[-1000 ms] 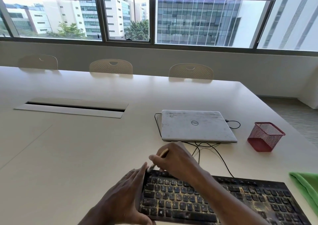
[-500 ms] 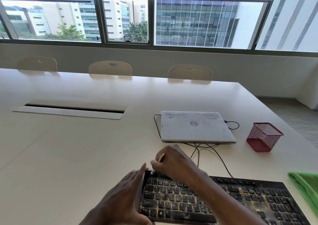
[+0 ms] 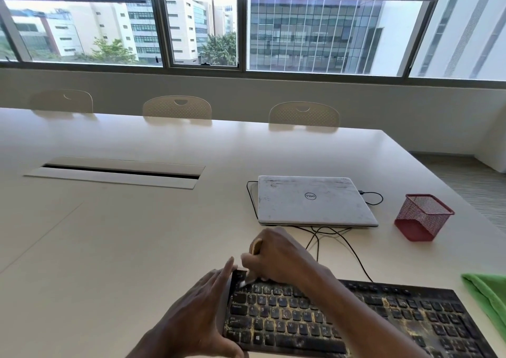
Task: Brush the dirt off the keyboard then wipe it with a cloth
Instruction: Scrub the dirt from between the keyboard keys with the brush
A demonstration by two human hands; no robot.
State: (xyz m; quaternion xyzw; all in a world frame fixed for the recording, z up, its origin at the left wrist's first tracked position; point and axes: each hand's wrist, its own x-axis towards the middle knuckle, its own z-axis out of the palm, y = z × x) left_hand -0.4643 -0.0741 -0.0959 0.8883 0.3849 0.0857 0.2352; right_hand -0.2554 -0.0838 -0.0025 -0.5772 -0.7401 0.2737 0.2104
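The keyboard (image 3: pixel 427 316) is running off the bottom edge of the view, so its near right corner is being cut off. The right forearm (image 3: pixel 364 324) is lying across its middle and hiding the keys beneath. The keyboard is sitting on the white table (image 3: pixel 123 248) at 6 o'clock of the view, black, with yellowish dirt showing between the keys.

The right hand (image 3: pixel 279 256) is hiding most of the brush (image 3: pixel 256 246). Only the pale tan end of its handle is sticking out at 11 o'clock of the knuckles. A small light tuft of bristles is showing at 7 o'clock of that hand, on the keyboard's far left corner.

The right edge is cropping the green cloth (image 3: pixel 490 300), which is lying at 3 o'clock of the keyboard, just beside it. I cannot tell whether the two are touching.

The right hand's fingers are curling close together and pinching the brush, with their tips pointing down toward the top key row. The left hand (image 3: pixel 197 311) is bracing the keyboard's left end. Its fingers are lying straight and pressed together along that end, with the tips reaching the far left corner near the bristles, and the thumb is reaching across to the near left corner.

A closed laptop (image 3: pixel 312 201) is lying at 12 o'clock of the keyboard, with black cables (image 3: pixel 353 256) trailing between them. A red mesh cup (image 3: pixel 423 216) is standing at 1 o'clock.
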